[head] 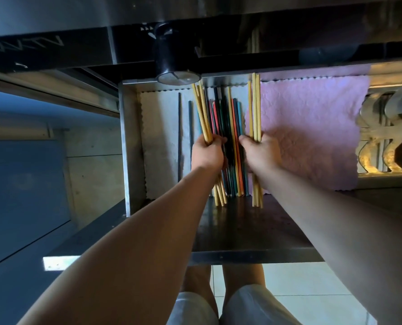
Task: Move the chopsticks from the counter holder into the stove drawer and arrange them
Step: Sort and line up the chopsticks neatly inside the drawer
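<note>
Fingers (215, 140) curled | left hand (207, 153): yellow chopsticks (202, 113) | right hand (261, 153): paler chopsticks (256, 106)

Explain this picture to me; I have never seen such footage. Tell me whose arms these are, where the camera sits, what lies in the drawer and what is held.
No machine here: a person wears one camera on the head, looking down past their own arms into an open metal drawer. The left hand grips a bunch of pale wooden chopsticks; the right hand grips a second pale bunch. Between the hands lies a row of coloured chopsticks, with two dark chopsticks apart at the left. A white cloth and a pink cloth line the drawer floor. A black knob sticks out above.
</note>
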`<action>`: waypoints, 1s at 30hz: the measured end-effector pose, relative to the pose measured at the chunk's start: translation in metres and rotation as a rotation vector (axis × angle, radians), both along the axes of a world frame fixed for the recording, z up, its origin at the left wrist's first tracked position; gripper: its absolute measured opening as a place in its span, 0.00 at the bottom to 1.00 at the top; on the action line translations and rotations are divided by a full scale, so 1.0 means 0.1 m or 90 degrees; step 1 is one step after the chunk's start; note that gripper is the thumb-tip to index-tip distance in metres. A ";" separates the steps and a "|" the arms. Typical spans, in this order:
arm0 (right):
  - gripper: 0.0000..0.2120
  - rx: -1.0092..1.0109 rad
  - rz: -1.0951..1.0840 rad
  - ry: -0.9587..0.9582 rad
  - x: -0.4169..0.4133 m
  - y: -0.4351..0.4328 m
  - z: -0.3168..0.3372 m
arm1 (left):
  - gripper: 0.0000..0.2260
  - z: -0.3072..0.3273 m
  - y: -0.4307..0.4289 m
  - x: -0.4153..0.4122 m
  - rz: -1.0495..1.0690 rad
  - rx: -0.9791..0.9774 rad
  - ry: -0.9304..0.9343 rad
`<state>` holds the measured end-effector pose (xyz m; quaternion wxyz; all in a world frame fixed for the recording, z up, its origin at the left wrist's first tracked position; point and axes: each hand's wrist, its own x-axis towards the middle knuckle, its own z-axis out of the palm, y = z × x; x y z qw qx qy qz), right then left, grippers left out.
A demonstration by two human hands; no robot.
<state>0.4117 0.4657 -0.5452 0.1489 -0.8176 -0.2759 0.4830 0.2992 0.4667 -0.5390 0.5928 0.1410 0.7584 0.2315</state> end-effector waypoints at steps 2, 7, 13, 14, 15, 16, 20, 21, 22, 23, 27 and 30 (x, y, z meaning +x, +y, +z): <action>0.10 -0.012 -0.011 0.011 0.02 -0.01 -0.02 | 0.07 -0.03 -0.01 0.03 -0.017 -0.001 0.045; 0.16 -0.060 0.032 0.000 -0.02 0.01 -0.10 | 0.06 -0.02 -0.04 -0.03 -0.049 0.017 0.214; 0.11 0.001 0.098 -0.115 -0.12 0.03 -0.13 | 0.09 -0.01 -0.05 -0.18 -0.029 -0.030 0.229; 0.10 0.015 0.100 -0.130 -0.13 0.03 -0.14 | 0.08 -0.02 -0.05 -0.19 -0.022 -0.027 0.224; 0.10 0.021 0.107 -0.144 -0.15 0.03 -0.14 | 0.08 -0.02 -0.05 -0.21 -0.017 -0.024 0.221; 0.12 0.023 0.116 -0.158 -0.17 0.03 -0.15 | 0.07 -0.03 -0.06 -0.23 -0.017 -0.025 0.220; 0.15 0.030 0.123 -0.184 -0.21 0.02 -0.16 | 0.07 -0.05 -0.09 -0.32 0.000 -0.036 0.218; 0.15 0.033 0.120 -0.185 -0.22 0.02 -0.16 | 0.07 -0.05 -0.09 -0.34 0.004 -0.039 0.214; 0.14 0.036 0.115 -0.183 -0.21 0.02 -0.15 | 0.07 -0.04 -0.09 -0.34 0.007 -0.042 0.210; 0.14 0.038 0.110 -0.182 -0.21 0.02 -0.15 | 0.06 -0.04 -0.09 -0.34 0.010 -0.044 0.206; 0.14 0.011 0.122 -0.189 -0.23 0.06 -0.13 | 0.06 -0.03 -0.08 -0.33 0.018 -0.045 0.190; 0.17 -0.003 0.139 -0.217 -0.28 0.06 -0.12 | 0.05 -0.03 -0.08 -0.34 0.015 -0.040 0.187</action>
